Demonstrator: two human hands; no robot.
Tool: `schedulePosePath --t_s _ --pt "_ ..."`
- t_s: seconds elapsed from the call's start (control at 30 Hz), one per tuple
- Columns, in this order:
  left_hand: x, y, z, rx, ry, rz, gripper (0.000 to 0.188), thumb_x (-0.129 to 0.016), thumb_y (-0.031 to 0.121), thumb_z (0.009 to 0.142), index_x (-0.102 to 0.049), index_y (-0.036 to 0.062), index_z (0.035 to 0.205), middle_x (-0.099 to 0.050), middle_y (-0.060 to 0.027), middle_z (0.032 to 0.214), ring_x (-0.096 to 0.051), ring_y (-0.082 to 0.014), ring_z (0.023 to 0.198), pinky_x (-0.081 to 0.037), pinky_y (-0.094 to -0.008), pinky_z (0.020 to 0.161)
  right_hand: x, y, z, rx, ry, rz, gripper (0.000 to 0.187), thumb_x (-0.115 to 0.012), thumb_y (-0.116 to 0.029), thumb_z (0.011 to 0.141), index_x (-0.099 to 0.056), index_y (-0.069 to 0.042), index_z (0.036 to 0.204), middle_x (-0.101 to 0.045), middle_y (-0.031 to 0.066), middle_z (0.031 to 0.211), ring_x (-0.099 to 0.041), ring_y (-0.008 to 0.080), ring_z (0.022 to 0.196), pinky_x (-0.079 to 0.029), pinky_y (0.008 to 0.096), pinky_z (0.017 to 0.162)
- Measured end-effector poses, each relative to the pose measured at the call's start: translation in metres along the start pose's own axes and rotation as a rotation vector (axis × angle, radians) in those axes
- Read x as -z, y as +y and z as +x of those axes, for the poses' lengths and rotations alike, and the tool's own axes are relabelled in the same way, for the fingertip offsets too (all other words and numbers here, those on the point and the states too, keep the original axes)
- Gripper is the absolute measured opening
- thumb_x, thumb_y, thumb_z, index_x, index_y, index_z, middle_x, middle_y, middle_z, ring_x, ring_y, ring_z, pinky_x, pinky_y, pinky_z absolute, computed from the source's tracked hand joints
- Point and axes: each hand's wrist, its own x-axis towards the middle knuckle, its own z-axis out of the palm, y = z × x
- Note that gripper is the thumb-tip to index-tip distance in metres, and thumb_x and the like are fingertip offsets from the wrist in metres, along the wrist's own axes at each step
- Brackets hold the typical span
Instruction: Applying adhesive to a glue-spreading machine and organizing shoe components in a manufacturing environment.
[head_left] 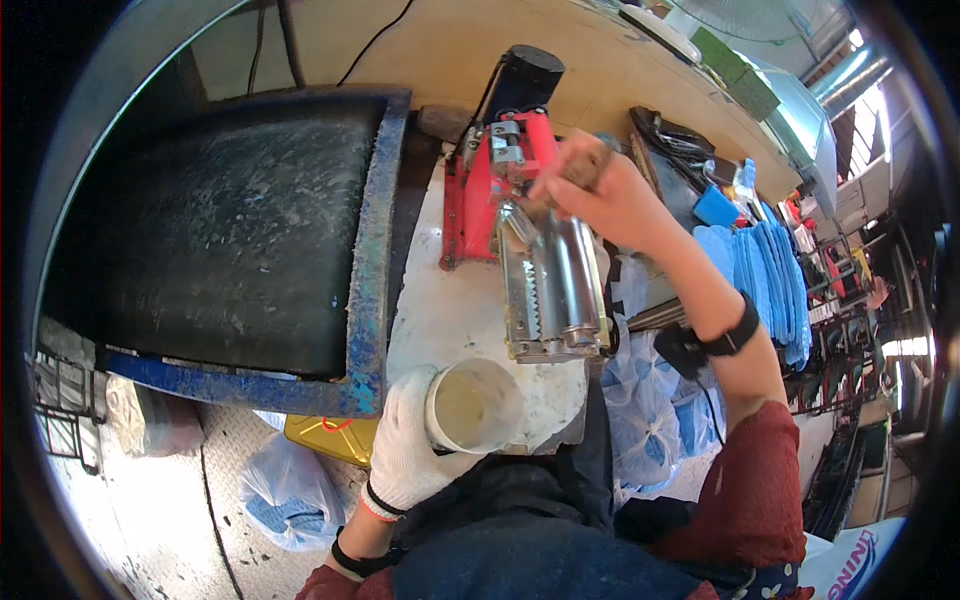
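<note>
My left hand (405, 445), in a white knitted glove, grips a whitish round tub (472, 405) by its side. The tub's open mouth faces up, with a pale yellowish inside. My bare right hand (605, 195) is raised over the far end of a roller machine (570, 275) with shiny metal rollers and a toothed strip. Its fingers are curled around a brownish thing, smeared by motion, so its kind is unclear. Behind the rollers stands the machine's red frame (478, 200), with a black motor (528, 75) on top.
At left is a dark-topped conveyor (220, 230) with a worn blue frame. The machine stands on a stained white bench (440, 310). Stacked light-blue pieces (770, 275) lie to the right. Clear plastic bags (645, 420) of blue pieces sit below; a yellow can (325, 437) is under the conveyor.
</note>
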Motion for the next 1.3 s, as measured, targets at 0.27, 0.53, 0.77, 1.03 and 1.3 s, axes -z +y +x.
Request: schedulePosePath --t_s 0.27,0.53,0.77,1.03,1.3 --pt "0.002 0.001 -0.013 0.038 0.004 0.048 0.081 -0.086 0.018 0.054 -0.043 0.0031 0.121 -0.050 -0.0161 0.114 -0.050 -0.0344 0.107 -0.042 -0.0401 0.091 -0.005 0.001 0.002 0.131 -0.044 -0.158 0.010 -0.059 -0.012 0.087 -0.054 -0.003 0.083 -0.067 0.0053 0.081 -0.060 0.0099 0.074 -0.047 0.0262 0.069" --pt "-0.003 0.003 -0.009 -0.051 0.002 0.045 0.082 -0.086 0.021 0.057 -0.042 0.0023 0.123 -0.050 -0.0168 0.114 -0.051 -0.0357 0.106 -0.043 -0.0412 0.089 0.007 0.020 0.023 0.032 0.088 0.069 0.012 -0.058 -0.011 0.087 -0.048 -0.004 0.086 -0.066 0.0058 0.081 -0.059 0.0094 0.065 -0.047 0.0251 0.060" --pt "-0.005 0.008 -0.012 -0.027 0.023 0.066 0.082 -0.087 0.021 0.056 -0.043 0.0034 0.123 -0.050 -0.0164 0.115 -0.051 -0.0352 0.106 -0.042 -0.0406 0.090 -0.044 -0.043 -0.094 0.104 -0.075 0.483 0.016 -0.063 -0.011 0.086 -0.048 -0.006 0.089 -0.065 0.0046 0.076 -0.060 0.0121 0.064 -0.047 0.0263 0.058" --pt "-0.007 0.010 -0.008 -0.083 0.042 0.051 0.080 -0.086 0.025 0.059 -0.044 0.0036 0.123 -0.050 -0.0162 0.114 -0.051 -0.0349 0.106 -0.043 -0.0417 0.089 -0.080 -0.058 -0.128 -0.049 -0.115 0.143 0.014 -0.067 -0.007 0.080 -0.062 -0.007 0.093 -0.066 0.0057 0.084 -0.065 0.0197 0.081 -0.049 0.0310 0.069" --pt "-0.005 -0.002 -0.015 -0.014 0.022 0.037 0.083 -0.086 0.021 0.056 -0.043 0.0024 0.124 -0.049 -0.0166 0.116 -0.050 -0.0349 0.109 -0.042 -0.0403 0.092 -0.026 -0.061 -0.099 -0.056 0.256 0.412 0.013 -0.058 -0.009 0.088 -0.047 -0.003 0.089 -0.066 0.0122 0.083 -0.062 0.0105 0.065 -0.049 0.0204 0.053"
